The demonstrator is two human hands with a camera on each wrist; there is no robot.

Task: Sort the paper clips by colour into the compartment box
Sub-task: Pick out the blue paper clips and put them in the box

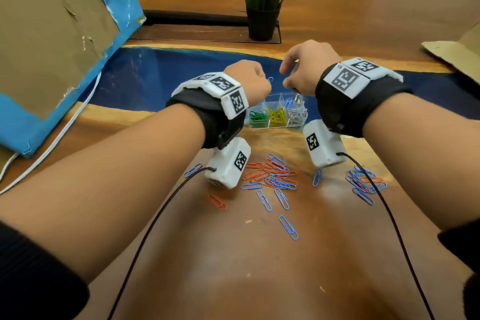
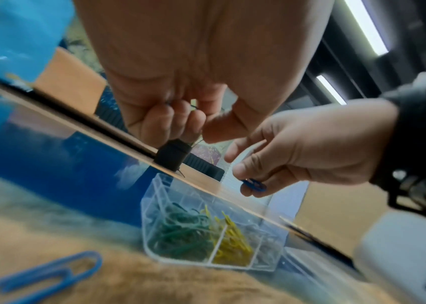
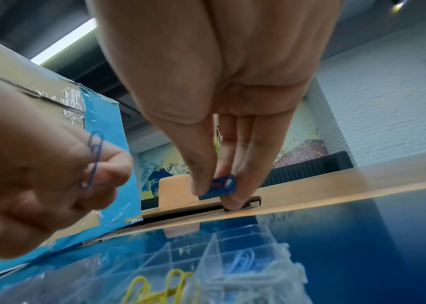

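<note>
The clear compartment box (image 1: 259,126) holds green clips (image 1: 257,115), yellow clips (image 1: 277,115) and white clips (image 1: 297,113) in its front row, with a few blue ones behind the white. Both hands hover just above and beyond the box. My left hand (image 1: 265,81) is curled and holds a blue clip (image 3: 93,160) that sticks out of the fist. My right hand (image 1: 285,78) pinches another blue clip (image 3: 223,185) between thumb and fingers above the back compartments. Loose blue and red clips (image 1: 272,174) lie on the wooden table nearer to me.
A second cluster of mostly blue clips (image 1: 363,182) lies at the right. A potted plant (image 1: 262,0) stands behind the box. A blue-edged cardboard box (image 1: 52,41) leans at the left, a cardboard flap (image 1: 457,52) at the right. Black wrist cables (image 1: 155,218) trail over the table.
</note>
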